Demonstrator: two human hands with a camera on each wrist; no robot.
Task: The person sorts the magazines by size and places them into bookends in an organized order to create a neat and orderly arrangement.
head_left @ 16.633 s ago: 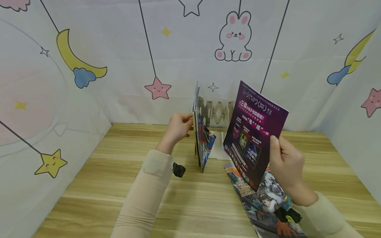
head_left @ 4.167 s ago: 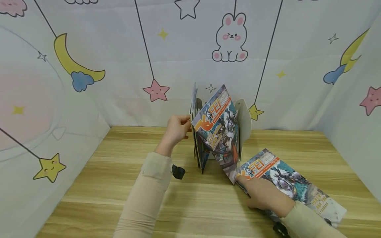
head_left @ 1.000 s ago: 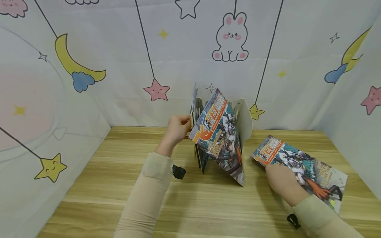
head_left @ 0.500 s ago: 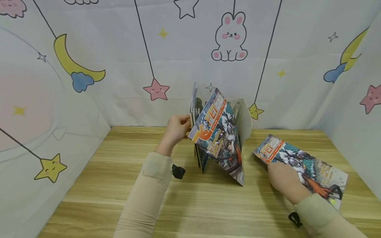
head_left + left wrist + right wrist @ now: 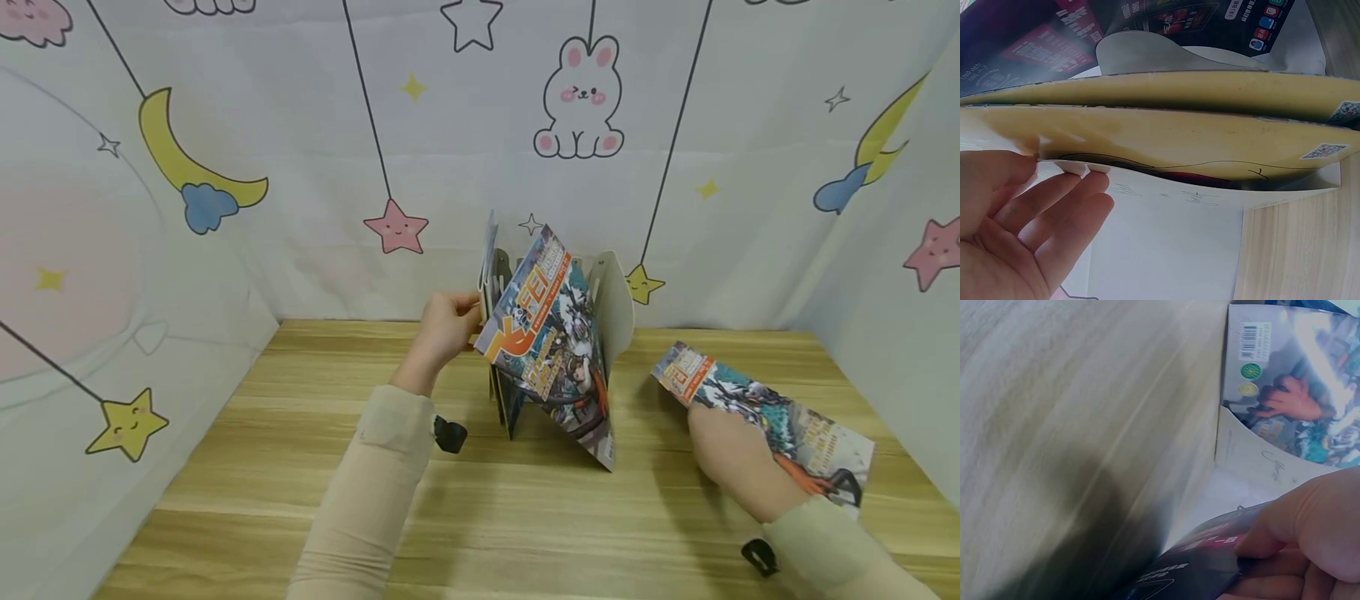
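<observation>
My left hand [image 5: 447, 329] pinches the edge of the white left end plate [image 5: 1166, 231] of an expandable bookend, thumb inside and fingers outside. Several magazines [image 5: 1210, 134] stand just inside that plate. A comic magazine with an orange title [image 5: 551, 333] leans aslant across the bookend, its lower corner jutting out in front. On the right, my right hand [image 5: 731, 454] grips the near long edge of a second magazine [image 5: 780, 421] with the same cover. This one lies tilted, face up, above the table; its dark back cover [image 5: 1191, 556] shows under my thumb in the right wrist view.
The bookend's curved right end plate [image 5: 617, 304] rises behind the leaning magazine. All stands on a wood-grain table [image 5: 315, 400], with a white cartoon-printed cloth [image 5: 322, 275] close behind and along both sides. A black wrist-camera mount [image 5: 450, 435] hangs under my left wrist.
Over the last second my right hand and its magazine have shifted slightly right. Since 4.2 s ago the leaning magazine has tilted further. Earliest, a magazine was held upright, back cover showing. The left hand stays put.
</observation>
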